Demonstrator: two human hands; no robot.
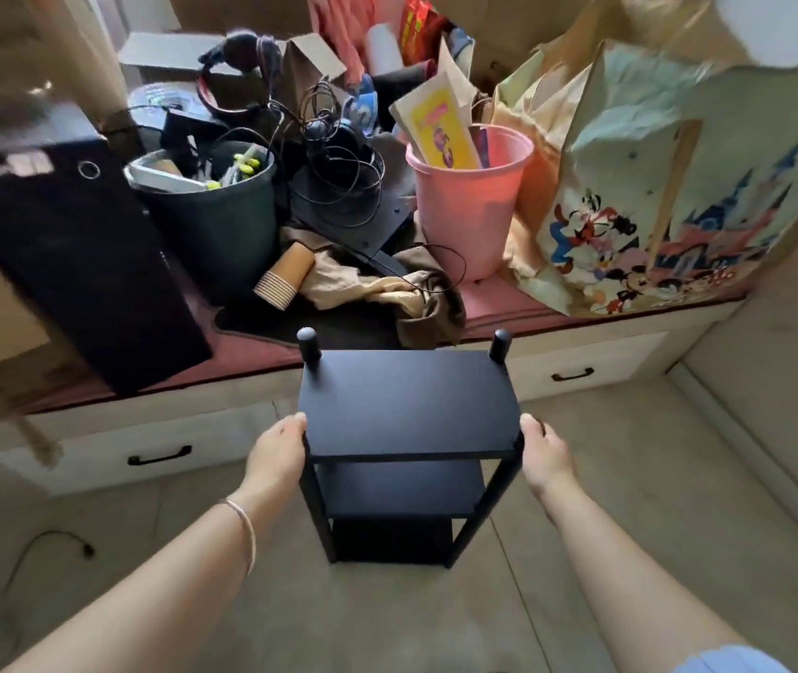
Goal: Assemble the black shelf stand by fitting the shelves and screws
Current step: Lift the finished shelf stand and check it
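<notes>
The black shelf stand [409,429] is standing upright on the pale floor [630,502], just in front of a low window-seat bench with drawers [581,371]. Its top shelf [407,405] is facing the camera, two lower shelves are showing beneath it, and two round-topped posts [307,344] are sticking up above the far corners.

The left hand [278,454] is holding the near left corner of the top shelf, thumb lying along the edge and the other fingers curling round the post beneath, out of sight. The right hand [545,454] is gripping the near right corner the same way, thumb on the edge, fingers wrapping behind the post. A thin bracelet [244,527] is sitting on the left wrist.

Clutter is crowding the bench behind the stand: a black box [72,250] leaning at the left, a dark bin [212,211] full of oddments, a tangle of black cables [334,157], a stack of paper cups [285,274] lying on its side, crumpled tan cloth [387,289], a pink bucket [470,201] holding papers, and a cartoon-printed bag [654,211] at the right. A cable [47,546] is trailing on the floor at the left.
</notes>
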